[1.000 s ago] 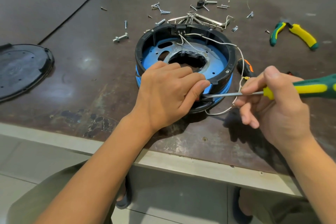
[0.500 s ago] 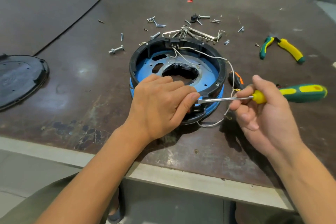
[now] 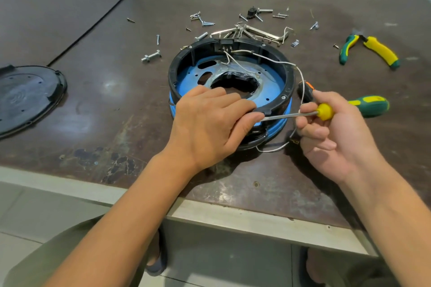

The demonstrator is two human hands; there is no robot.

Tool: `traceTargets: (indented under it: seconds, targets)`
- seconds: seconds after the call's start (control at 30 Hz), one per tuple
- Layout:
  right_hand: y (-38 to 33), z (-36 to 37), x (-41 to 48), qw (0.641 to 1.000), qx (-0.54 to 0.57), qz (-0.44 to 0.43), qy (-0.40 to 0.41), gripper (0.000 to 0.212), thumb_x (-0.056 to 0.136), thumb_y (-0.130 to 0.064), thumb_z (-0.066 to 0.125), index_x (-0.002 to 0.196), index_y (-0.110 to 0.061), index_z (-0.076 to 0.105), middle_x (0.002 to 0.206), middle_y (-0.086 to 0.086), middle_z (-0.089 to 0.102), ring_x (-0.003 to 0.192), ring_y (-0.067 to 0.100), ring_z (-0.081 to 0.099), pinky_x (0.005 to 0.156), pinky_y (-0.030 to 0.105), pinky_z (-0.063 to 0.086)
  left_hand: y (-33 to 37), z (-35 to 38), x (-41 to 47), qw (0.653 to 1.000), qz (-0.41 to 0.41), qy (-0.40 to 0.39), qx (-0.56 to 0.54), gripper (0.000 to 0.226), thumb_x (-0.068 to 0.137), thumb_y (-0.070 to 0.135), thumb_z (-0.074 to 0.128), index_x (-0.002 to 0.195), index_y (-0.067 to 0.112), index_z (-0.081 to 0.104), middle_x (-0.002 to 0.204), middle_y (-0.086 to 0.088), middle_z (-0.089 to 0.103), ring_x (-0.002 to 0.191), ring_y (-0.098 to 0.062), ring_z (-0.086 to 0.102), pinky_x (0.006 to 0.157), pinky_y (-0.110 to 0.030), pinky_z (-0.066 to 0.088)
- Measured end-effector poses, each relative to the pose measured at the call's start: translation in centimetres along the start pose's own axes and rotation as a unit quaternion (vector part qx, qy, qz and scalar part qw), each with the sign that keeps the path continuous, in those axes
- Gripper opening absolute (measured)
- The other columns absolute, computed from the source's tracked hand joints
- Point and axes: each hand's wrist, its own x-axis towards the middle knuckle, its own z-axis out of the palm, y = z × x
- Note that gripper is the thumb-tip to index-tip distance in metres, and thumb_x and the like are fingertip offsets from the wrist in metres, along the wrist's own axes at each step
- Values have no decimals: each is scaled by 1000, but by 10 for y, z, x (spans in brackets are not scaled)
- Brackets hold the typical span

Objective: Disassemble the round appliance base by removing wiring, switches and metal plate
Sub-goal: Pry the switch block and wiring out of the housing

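Note:
The round appliance base (image 3: 288,72), a black ring over a blue body, lies on the table (image 3: 98,109) in front of me. Inside it sits a blue metal plate (image 3: 189,78) with a dark central opening. White wires (image 3: 275,59) run from a black switch (image 3: 225,44) at the far rim, over the right rim and down to the table. My left hand (image 3: 207,123) grips the near rim, thumb against the side. My right hand (image 3: 331,133) holds a green-yellow screwdriver (image 3: 366,106); its shaft points left, tip hidden by my left thumb.
Loose screws and bolts (image 3: 151,56) and bent metal clips (image 3: 258,32) lie scattered behind the base. Green-yellow pliers (image 3: 377,50) rest at the far right. A black round cover (image 3: 25,95) lies at the left edge. The table's front edge runs just below my wrists.
The camera view has shifted slightly. Both hands keep their hold on the base and the screwdriver; the shaft stays at the near right side of the rim.

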Motion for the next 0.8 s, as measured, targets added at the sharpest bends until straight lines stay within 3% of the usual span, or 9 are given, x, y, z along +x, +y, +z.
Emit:
traceTargets:
  seconds: [0.13,0.2,0.3,0.4,0.47,0.63,0.8]
  targets:
    - [1,-1,-1,1000,7,6,-12,47,102,-34,52,62,-11,61,56,11,54,29,4,39,23,12,24,0,0,0,1000,4,-1,1,39,105,42,44,97,21,77,79,7,71,71,-19,62,66,-43,45]
    - [5,-2,-5,996,-16,-83,-40,51,104,-35,48,61,-13,62,55,12,56,29,7,39,24,12,25,0,0,0,1000,3,-1,2,39,105,42,44,97,22,76,78,7,70,71,-18,61,65,-43,45]
    - [11,0,-13,959,-70,-242,-131,53,105,-36,42,62,-20,66,58,10,62,31,14,47,32,11,31,-1,0,0,1000,-3,2,1,39,105,42,44,95,22,76,78,8,70,70,-17,60,65,-42,44]
    - [14,6,-18,916,-146,-315,-201,40,98,-34,48,67,-19,70,60,10,62,34,23,53,38,14,37,-1,0,1,1000,-6,0,-12,40,104,44,44,96,21,76,80,8,70,71,-16,61,66,-42,45]
    - [13,6,-19,912,-159,-327,-190,40,97,-32,48,66,-19,71,59,10,61,33,23,52,37,13,36,-2,0,0,1000,-6,1,-17,40,104,44,44,96,21,76,79,9,70,71,-16,61,66,-42,45]
    - [6,2,-18,942,-121,-283,-137,51,99,-31,37,58,-21,65,55,7,57,29,18,45,34,11,30,-2,-2,0,1000,-6,-7,-6,39,105,44,44,94,22,75,78,8,70,71,-16,61,67,-42,44]
    - [12,6,-17,940,-123,-268,-170,53,101,-28,33,60,-20,66,56,8,58,31,19,47,36,10,32,-1,-2,0,1000,-8,-10,-2,40,105,44,44,94,22,75,77,7,70,71,-17,61,67,-42,44]
